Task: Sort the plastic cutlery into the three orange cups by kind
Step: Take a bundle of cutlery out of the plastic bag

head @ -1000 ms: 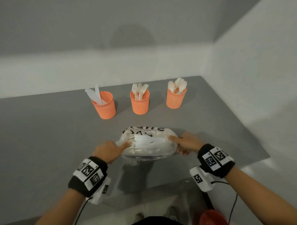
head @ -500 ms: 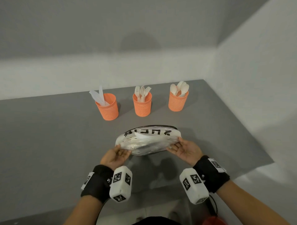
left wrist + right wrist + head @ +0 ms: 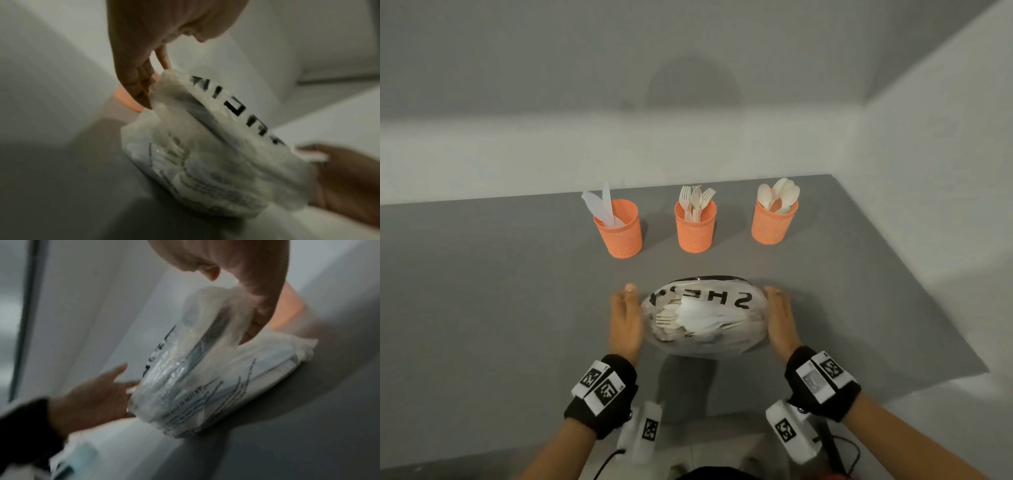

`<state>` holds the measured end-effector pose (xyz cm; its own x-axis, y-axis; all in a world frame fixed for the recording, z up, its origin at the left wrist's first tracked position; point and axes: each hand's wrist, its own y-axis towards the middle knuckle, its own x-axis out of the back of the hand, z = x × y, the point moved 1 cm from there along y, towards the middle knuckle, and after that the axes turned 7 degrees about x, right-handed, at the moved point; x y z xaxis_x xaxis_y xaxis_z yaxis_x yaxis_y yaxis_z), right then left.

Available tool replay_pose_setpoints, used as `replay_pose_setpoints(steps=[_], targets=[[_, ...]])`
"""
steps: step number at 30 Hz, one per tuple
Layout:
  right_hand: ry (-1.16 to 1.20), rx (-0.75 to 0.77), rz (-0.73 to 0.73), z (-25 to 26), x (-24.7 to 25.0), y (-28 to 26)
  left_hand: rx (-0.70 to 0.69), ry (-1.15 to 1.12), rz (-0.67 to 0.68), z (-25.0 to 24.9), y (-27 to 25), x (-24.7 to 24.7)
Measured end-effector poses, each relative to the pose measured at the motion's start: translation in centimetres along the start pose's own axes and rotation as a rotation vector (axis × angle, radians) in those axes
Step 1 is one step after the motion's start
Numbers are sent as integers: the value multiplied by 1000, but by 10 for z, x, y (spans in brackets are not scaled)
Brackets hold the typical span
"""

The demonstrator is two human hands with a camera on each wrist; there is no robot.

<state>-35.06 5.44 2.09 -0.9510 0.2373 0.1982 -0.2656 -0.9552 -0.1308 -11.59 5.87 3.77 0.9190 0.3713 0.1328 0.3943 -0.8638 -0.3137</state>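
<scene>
A clear plastic bag (image 3: pixel 703 318) with black lettering holds several white forks, knives and spoons; it hangs just above the grey table (image 3: pixel 482 308), casting a shadow. My left hand (image 3: pixel 625 322) presses flat against its left end and my right hand (image 3: pixel 780 322) against its right end, fingers straight. Behind it stand three orange cups: a knife cup (image 3: pixel 619 233), a fork cup (image 3: pixel 695 229) and a spoon cup (image 3: pixel 774 222). The left wrist view shows my left hand (image 3: pixel 133 65) touching the bag (image 3: pixel 216 154). The right wrist view shows my right hand (image 3: pixel 259 288) on the bag (image 3: pixel 195 378).
The table meets a pale wall (image 3: pixel 517 154) behind the cups and a side wall (image 3: pixel 928 171) on the right. Its front edge runs just under my wrists, and its right edge slants off past the spoon cup.
My hands turned from palms-up under the bag to flat against its two ends. The bag has swung so its lettered side faces up.
</scene>
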Motion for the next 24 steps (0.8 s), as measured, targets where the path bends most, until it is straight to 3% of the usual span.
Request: replay_pose_setpoints(steps=[3, 5, 9, 13, 15, 20, 22, 24], targets=[[-155, 193, 120, 17, -6, -17, -292, 337, 139, 0, -3, -11], [-298, 239, 206, 16, -13, -20, -373, 480, 148, 8, 3, -20], [-380, 209, 251, 22, -24, -3, -212, 384, 82, 7, 20, -17], [-316, 129, 337, 48, -52, 17, -13, 356, 214, -18, 48, 18], [-311, 110, 366, 63, -77, 22, 48, 413, 215, -37, 62, 43], [-143, -38, 552, 74, -155, 15, -5, 439, -5, -78, 109, 109], [-201, -135, 636, 69, -181, 8, -27, 457, -61, -87, 120, 130], [-315, -133, 686, 68, -201, 1, -79, 495, -96, -84, 123, 148]])
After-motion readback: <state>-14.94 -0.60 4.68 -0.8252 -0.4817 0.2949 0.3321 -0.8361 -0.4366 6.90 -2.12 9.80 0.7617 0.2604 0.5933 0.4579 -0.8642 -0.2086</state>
